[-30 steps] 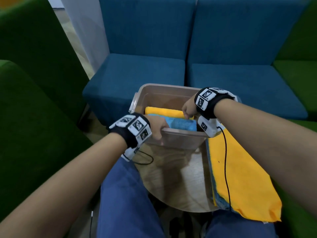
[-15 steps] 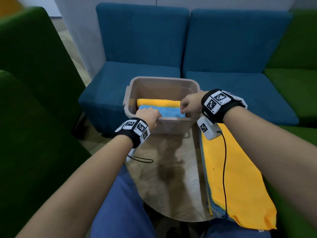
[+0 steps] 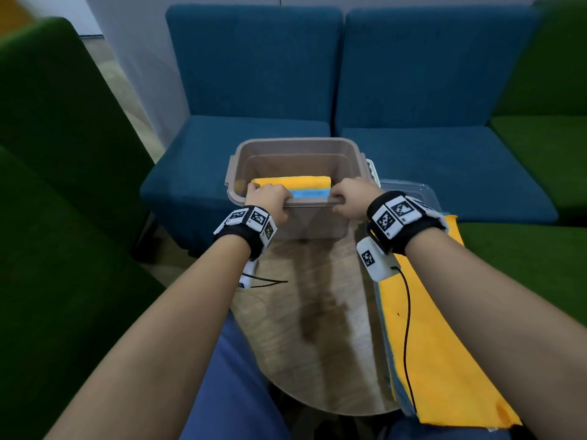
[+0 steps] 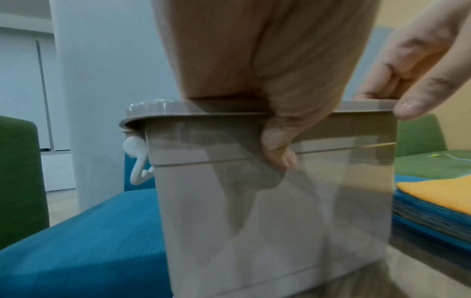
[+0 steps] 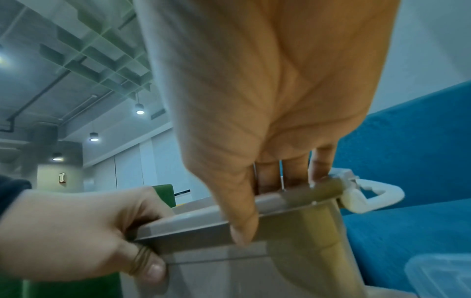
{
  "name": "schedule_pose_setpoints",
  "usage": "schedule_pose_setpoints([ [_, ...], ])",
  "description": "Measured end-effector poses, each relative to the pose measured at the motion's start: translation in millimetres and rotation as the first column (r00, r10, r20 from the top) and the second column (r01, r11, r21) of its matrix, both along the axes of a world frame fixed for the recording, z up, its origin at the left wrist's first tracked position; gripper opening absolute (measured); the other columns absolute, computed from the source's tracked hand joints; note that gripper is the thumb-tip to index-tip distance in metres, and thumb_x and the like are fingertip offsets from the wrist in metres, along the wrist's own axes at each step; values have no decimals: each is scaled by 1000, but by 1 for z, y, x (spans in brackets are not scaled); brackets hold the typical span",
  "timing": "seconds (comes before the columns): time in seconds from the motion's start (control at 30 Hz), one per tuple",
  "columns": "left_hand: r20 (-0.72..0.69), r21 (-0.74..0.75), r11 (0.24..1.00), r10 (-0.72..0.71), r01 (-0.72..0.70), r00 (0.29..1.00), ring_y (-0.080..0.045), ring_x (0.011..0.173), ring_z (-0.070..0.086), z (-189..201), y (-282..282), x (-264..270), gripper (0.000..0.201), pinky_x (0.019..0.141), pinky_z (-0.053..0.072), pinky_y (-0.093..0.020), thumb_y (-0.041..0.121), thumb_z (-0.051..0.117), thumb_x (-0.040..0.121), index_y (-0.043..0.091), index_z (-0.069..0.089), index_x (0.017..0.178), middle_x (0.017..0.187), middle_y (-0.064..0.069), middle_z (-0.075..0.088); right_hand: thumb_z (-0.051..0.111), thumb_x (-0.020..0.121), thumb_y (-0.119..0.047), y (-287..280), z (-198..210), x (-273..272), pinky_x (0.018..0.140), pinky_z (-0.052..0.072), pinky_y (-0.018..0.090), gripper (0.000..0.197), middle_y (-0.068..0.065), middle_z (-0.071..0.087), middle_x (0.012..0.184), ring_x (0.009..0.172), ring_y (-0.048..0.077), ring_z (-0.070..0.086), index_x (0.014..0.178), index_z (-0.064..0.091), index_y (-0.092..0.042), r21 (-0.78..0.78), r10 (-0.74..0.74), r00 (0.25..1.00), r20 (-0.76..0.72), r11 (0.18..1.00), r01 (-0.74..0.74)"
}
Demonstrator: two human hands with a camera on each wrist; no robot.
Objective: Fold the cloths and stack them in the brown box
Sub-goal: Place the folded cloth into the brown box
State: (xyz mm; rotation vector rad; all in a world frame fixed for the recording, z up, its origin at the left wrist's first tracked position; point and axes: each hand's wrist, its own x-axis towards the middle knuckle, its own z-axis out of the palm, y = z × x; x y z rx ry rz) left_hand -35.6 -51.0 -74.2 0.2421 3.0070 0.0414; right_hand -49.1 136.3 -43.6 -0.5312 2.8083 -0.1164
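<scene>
Blue sofa seats [image 3: 241, 147] stood behind the bench [image 3: 317, 328], green seats [image 3: 63, 217] at both sides, and a clear lid [image 3: 409, 192] lay just right of the brown box [image 3: 295, 154]. A stack of unfolded cloths [image 3: 438, 344], yellow on top, covered the right part of the bench. The left hand [image 3: 266, 201] and the right hand [image 3: 351, 198] each curled their grip over the box's near rim. Inside lay folded cloths [image 3: 295, 187], yellow and blue. Compared with half a second before, the right hand now gripped the rim.
</scene>
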Motion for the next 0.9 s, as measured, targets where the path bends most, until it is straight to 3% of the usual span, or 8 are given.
schedule_pose_setpoints([
  [0.1,-35,40,999,28,-26,999,-28,93,56,-6,3,6,14,102,29,-44,7,52,78,21,55,78,73,2,52,52,91,-14,-1,-8,6,104,30,45,12,3,62,94,99,29,56,97,62,-16,-19,-15,998,-64,1000,14],
  [0.2,-115,91,996,33,-23,993,-28,105,50,-13,5,12,17,102,30,-45,13,54,81,19,61,95,90,0,59,50,88,-14,1,-20,14,105,26,41,26,6,66,104,109,30,56,113,61,-16,-67,-33,988,-149,997,23],
  [0.27,-147,117,993,41,-24,988,-27,109,50,-19,7,16,24,100,29,-43,19,55,85,18,59,108,104,-2,62,50,87,-11,1,-29,20,106,24,39,29,7,65,107,109,29,54,115,56,-15,-80,-31,977,-210,997,14],
  [0.4,-153,210,976,83,-49,985,-26,109,50,-21,6,16,19,95,26,-37,20,53,91,19,59,109,105,-2,63,53,83,-10,-2,-41,32,106,22,38,30,4,62,112,110,27,53,113,53,-16,-55,-33,941,-338,998,16],
  [0.6,-134,173,981,108,-84,985,-27,111,47,-22,9,15,31,96,26,-39,8,48,86,20,58,113,108,-5,62,53,81,-5,0,-43,34,104,23,38,39,4,57,117,116,26,50,118,50,-17,-24,-11,953,-302,1000,4],
  [0.7,-218,169,981,134,-98,967,-29,122,39,-22,17,28,39,105,21,-42,18,55,86,18,52,125,128,-7,49,54,82,-5,9,-40,39,106,23,37,47,3,50,126,124,25,43,127,49,-18,-208,-43,955,-294,978,-20],
  [0.8,-367,241,969,150,-62,918,-30,128,34,-31,32,61,56,106,21,-45,15,58,80,20,44,134,141,-9,37,55,82,-6,33,-40,57,95,34,39,43,4,48,124,115,26,47,124,50,-17,-442,-195,916,-351,897,21],
  [0.9,-335,341,940,112,10,936,-27,124,34,-51,56,99,58,103,25,-46,12,59,75,23,45,130,145,-8,31,54,85,-5,67,-55,78,72,42,37,19,6,52,104,93,30,53,103,52,-11,-465,-369,911,-183,849,251],
])
